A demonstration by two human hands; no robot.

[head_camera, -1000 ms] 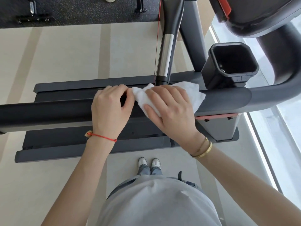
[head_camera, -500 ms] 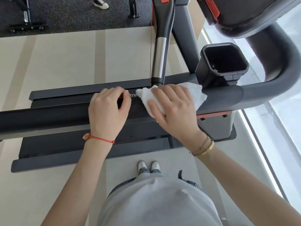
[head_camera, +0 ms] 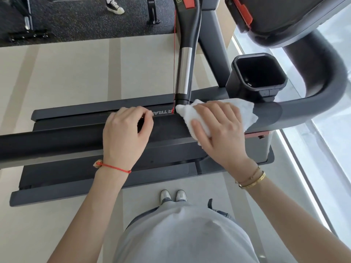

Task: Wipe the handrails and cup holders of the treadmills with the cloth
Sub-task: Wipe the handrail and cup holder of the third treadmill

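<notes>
Pale gym flooring lies under the treadmill. My right hand presses the white cloth onto the handrail, which runs left to right; my left hand curls over the rail beside it. Cup holder sits just beyond my right hand.

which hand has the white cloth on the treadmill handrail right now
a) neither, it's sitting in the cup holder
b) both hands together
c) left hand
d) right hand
d: the right hand presses the white cloth onto the handrail beside the cup holder, while the left hand rests curled over the rail, apart from the cloth.
</notes>
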